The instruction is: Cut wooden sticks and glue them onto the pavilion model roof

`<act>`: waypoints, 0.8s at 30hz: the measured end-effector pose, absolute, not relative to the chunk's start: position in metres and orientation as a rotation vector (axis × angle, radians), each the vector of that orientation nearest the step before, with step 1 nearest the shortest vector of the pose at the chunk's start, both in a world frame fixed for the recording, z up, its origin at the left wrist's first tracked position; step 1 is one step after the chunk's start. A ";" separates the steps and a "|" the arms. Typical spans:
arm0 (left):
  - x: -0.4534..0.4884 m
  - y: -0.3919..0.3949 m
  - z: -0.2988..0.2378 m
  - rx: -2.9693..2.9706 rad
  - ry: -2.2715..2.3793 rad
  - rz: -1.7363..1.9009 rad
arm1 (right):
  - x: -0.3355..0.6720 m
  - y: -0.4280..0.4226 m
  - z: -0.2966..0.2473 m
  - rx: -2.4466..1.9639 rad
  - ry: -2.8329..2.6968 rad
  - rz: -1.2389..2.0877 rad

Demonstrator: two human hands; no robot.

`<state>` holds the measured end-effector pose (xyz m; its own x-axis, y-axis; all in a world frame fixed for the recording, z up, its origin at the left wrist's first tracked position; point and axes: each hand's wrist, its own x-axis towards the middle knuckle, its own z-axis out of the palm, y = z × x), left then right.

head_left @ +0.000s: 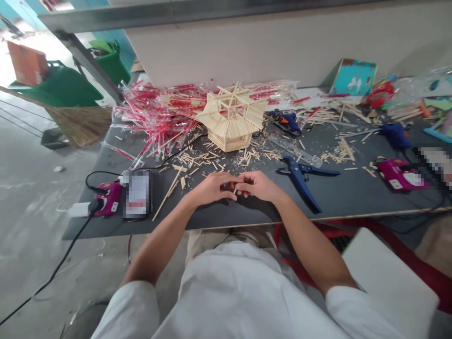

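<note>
Close together over the front of the dark table, my left hand and my right hand meet at the fingertips. A short pale wooden stick piece shows between them, pinched by my right fingers. The left fingers are curled, with the thumb tip beside the piece; what they grip is partly hidden. Just beyond stands a model pavilion of wooden sticks, with a flared roof and a many-sided base. Loose cut sticks are scattered around it. Blue-handled cutters lie right of my right hand.
Red-and-clear plastic wrappers heap at the back left. Two blue glue guns lie farther right. A phone and a magenta power adapter sit left, with cables; another magenta adapter is right. A metal rail crosses behind.
</note>
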<state>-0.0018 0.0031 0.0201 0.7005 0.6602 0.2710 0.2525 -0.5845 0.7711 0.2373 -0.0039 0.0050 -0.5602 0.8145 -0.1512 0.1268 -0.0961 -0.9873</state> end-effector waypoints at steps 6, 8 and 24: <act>0.002 0.003 0.011 2.260 0.803 0.783 | 0.234 -0.002 0.007 -1.085 -1.629 1.633; 0.002 0.003 0.009 2.292 0.869 0.730 | 0.233 -0.003 0.008 -1.107 -1.647 1.606; 0.003 0.001 0.012 2.234 0.970 0.657 | 0.231 -0.010 0.019 -1.192 -1.572 1.675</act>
